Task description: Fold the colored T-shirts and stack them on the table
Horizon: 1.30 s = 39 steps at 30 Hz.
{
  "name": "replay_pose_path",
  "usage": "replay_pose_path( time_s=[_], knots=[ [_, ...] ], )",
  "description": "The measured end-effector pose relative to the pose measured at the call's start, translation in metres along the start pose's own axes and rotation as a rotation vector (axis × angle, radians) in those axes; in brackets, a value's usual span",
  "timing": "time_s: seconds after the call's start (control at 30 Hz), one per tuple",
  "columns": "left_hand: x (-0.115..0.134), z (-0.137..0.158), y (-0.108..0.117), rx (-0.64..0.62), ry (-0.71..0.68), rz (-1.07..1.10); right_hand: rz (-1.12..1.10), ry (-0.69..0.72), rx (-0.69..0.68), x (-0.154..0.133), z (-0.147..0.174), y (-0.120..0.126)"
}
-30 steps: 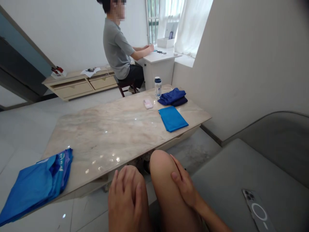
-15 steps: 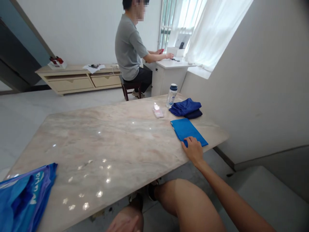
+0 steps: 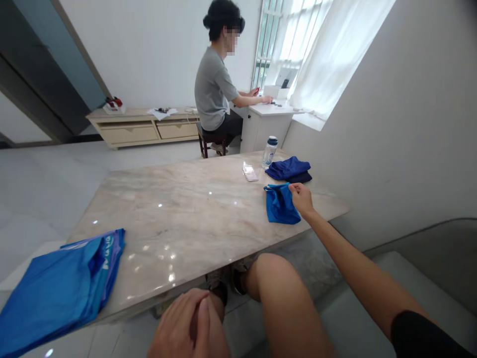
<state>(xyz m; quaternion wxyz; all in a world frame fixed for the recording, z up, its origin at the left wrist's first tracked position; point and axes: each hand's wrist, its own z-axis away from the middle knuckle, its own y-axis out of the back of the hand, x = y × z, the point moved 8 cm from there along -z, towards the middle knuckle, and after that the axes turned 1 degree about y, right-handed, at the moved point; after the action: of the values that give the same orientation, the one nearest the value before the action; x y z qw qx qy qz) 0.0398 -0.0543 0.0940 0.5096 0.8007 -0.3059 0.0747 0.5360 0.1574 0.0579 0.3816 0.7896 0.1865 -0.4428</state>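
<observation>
My right hand (image 3: 301, 197) is closed in a pinch on the upper right edge of a bright blue folded cloth (image 3: 282, 206). The cloth is partly lifted and creased, its lower part resting on the marble table. Over my left knee lies my left hand (image 3: 182, 323), fingers stretched and thumb apart, holding nothing. Just behind the blue cloth sits a dark blue bundle of fabric (image 3: 288, 169). At the table's left end is a stack of blue and purple fabric (image 3: 59, 283) with white lettering.
A clear bottle with a dark blue cap (image 3: 269, 151) stands near the far edge of the marble table (image 3: 186, 209), beside a blurred-out flat item (image 3: 250, 172). Beyond it, a person (image 3: 216, 84) sits at a white cabinet (image 3: 261, 124). A low wooden bench (image 3: 130, 132) lines the wall.
My right hand has gone from lying on the cloth's near edge to pinching its far right edge, and the cloth has crumpled. More of my left hand shows on my knee. The view has shifted.
</observation>
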Motion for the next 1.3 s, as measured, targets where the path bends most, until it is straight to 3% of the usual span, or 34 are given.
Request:
replay_pose_path(
  time_s=[0.1,0.23,0.33,0.43,0.53,0.63,0.73,0.9,1.0,1.07,1.17,1.3],
  knots=[
    [0.008,-0.003,0.012,0.021,0.098,-0.002,-0.115,0.042,-0.022,-0.068,-0.016,-0.006],
    [0.018,-0.003,0.012,-0.003,0.172,0.030,-0.344,0.100,-0.123,-0.173,-0.039,-0.013],
    [0.022,-0.005,0.012,-0.035,0.224,0.044,-0.458,0.215,-0.133,-0.248,-0.057,0.001],
    [0.028,-0.008,0.016,-0.069,0.273,0.035,-0.390,0.411,-0.050,-0.287,-0.061,0.028],
    [0.034,-0.009,0.019,-0.096,0.297,0.028,-0.139,0.413,-0.009,-0.257,-0.051,0.040],
    [0.035,-0.006,0.021,-0.099,0.304,0.036,0.138,0.205,-0.103,-0.179,-0.032,0.033],
    [0.028,-0.005,0.019,-0.103,0.302,0.070,0.247,0.119,-0.196,-0.119,-0.009,0.021],
    [0.010,-0.015,0.005,-0.195,0.376,0.148,0.336,0.091,-0.269,-0.078,0.003,-0.004],
    [0.010,-0.022,-0.005,-0.255,0.392,0.161,0.421,0.057,-0.243,-0.059,0.002,-0.005],
    [0.015,-0.024,-0.008,-0.252,0.383,0.143,0.557,0.111,-0.194,-0.051,0.005,-0.001],
    [0.023,-0.023,-0.010,-0.215,0.356,0.134,0.725,0.379,-0.226,-0.047,0.024,-0.011],
    [0.028,-0.021,-0.010,-0.178,0.328,0.135,0.566,0.695,-0.679,-0.035,0.094,-0.065]
  ],
)
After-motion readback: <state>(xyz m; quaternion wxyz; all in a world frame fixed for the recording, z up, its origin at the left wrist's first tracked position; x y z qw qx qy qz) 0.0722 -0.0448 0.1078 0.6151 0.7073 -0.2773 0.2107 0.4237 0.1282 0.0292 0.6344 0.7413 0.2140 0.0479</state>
